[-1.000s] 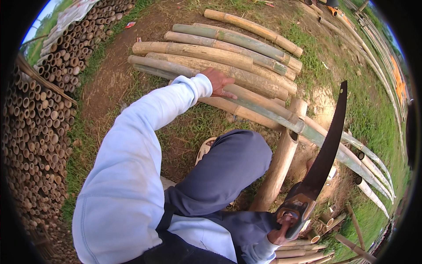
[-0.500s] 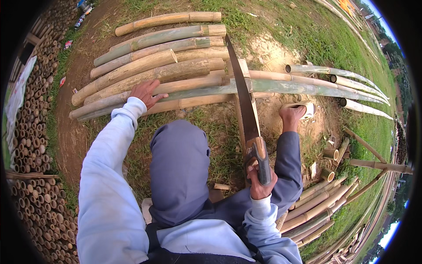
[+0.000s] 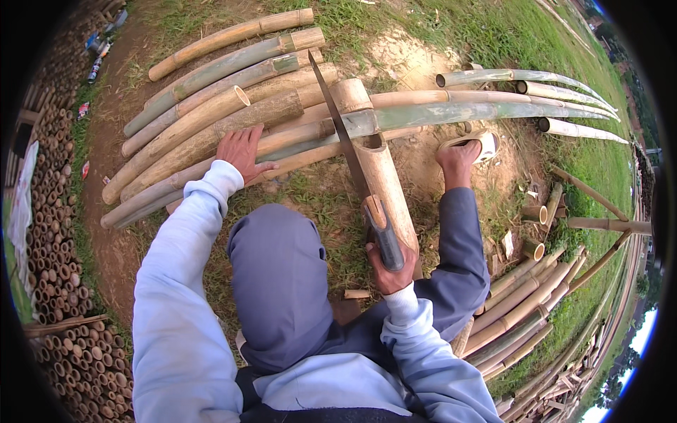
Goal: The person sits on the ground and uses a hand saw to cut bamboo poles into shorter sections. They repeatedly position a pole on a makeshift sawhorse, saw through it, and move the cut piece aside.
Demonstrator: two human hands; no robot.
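Observation:
My left hand (image 3: 242,153) grips a bamboo pole, fingers over its top and thumb stretched along its near side. That pole (image 3: 367,122) is pale green in its middle and lies across a thick bamboo support (image 3: 386,185) with a notched top. My right hand (image 3: 386,269) is wrapped round the dark and wooden handle of a handsaw (image 3: 339,125). Its long dark blade points away and crosses above or against the pole, just left of the support. Whether the teeth touch the pole I cannot tell.
Several cut bamboo lengths (image 3: 211,77) lie side by side at the far left. Long poles (image 3: 525,75) stretch off to the right. A bamboo stack (image 3: 53,233) lines the left edge. More lengths (image 3: 522,303) lie right of my sandalled foot (image 3: 465,151).
The saw and my right hand have shifted left, from over the support to its left side. My left hand stays on the pole. The whole view has shifted slightly.

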